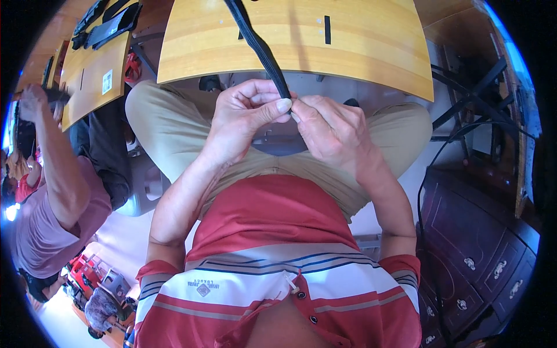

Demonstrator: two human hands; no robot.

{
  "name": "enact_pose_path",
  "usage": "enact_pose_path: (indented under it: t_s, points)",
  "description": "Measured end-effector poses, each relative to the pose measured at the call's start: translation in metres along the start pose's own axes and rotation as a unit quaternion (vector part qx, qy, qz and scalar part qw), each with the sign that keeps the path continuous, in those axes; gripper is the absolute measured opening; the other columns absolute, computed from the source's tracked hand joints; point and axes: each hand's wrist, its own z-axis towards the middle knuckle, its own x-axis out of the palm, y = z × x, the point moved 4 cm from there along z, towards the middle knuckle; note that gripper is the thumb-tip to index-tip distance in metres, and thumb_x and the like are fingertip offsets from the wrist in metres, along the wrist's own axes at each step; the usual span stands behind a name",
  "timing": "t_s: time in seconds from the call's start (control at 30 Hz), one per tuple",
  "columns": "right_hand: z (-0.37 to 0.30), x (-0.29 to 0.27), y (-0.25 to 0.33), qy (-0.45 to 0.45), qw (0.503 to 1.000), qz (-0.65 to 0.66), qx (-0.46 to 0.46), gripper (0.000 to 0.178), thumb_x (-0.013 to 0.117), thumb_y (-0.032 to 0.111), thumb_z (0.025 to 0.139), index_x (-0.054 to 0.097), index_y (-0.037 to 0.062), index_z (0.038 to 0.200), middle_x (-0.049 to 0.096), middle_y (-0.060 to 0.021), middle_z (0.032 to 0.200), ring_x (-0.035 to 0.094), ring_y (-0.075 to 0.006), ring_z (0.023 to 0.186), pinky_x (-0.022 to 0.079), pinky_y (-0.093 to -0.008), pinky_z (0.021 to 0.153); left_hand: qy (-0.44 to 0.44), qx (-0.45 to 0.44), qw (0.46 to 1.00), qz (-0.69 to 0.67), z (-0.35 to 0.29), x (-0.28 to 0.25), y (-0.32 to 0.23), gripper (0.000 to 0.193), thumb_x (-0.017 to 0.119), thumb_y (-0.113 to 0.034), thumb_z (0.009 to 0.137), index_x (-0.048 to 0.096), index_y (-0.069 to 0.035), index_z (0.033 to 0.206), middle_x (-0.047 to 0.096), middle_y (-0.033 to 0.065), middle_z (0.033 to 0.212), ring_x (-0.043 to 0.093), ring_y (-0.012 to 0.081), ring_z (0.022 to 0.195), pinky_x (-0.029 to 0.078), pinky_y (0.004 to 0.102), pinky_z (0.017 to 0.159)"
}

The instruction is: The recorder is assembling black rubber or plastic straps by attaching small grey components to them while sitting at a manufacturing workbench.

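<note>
1. The left hand (241,119) pinches the near end of a flat black strap (262,51) between thumb and fingers.
2. The right hand (333,127) grips that same end from the right; both hands are together, fingertips meeting or nearly so.
3. The strap runs from the hands toward the far left, passing above the wooden table (377,64); whether it touches the surface I cannot tell.
4. A short black strip (328,30) lies on the table, right of the strap.
5. At far left, black items rest on another table (87,87); nearer, a co-worker's arm (64,174) is raised.
</note>
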Motion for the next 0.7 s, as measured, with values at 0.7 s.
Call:
enact_pose_path:
  t_s: [0.7]
  points:
    - [0.005,-0.01,0.0,0.013,0.991,0.11,0.074,0.02,0.068,0.0,0.073,0.052,0.005,0.084,0.054,-0.0094,0.069,0.061,-0.0269,0.054,0.048,-0.0377,0.046,0.045,0.025,0.995,0.089,-0.011,0.016,-0.022,0.018,0.071,0.005,0.086,0.059,0.0,0.099,0.07,0.007,0.096,0.065,0.0083,0.085,0.055,0.0231,0.078]
